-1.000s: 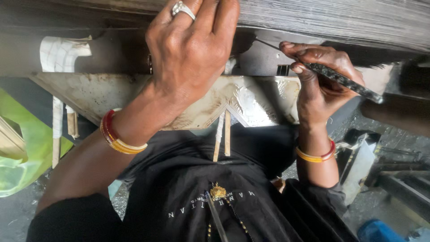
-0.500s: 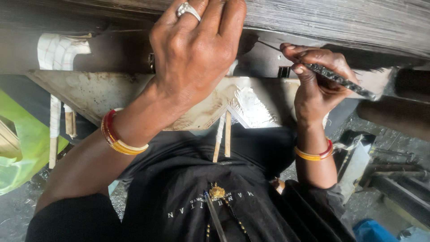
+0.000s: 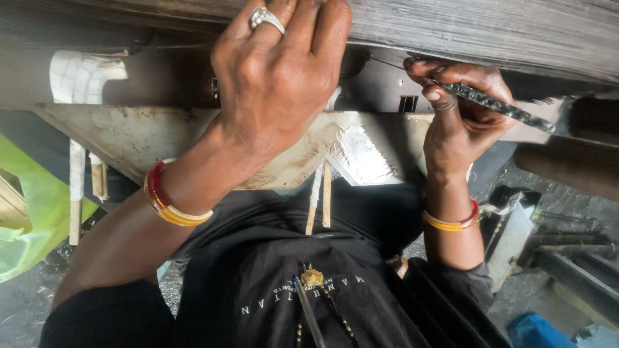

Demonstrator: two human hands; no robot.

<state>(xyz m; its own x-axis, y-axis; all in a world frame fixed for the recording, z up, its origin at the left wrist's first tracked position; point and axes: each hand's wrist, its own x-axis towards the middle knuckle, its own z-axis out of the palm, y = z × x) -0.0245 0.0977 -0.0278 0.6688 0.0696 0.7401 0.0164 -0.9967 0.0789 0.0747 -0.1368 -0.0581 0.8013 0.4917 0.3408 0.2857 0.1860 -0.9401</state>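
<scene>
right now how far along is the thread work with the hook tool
Done: cannot tell; no finished section shows. In hand: the left hand presses its fingers on the sheet of taut threads, while the right hand pinches a thin dark hook tool with its fine tip poking in under that sheet. Left: hard to judge, since the threads run off both sides of the view.

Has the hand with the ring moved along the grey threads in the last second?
Yes, slightly: the left hand has shifted right against the pale metal plate below it.
</scene>
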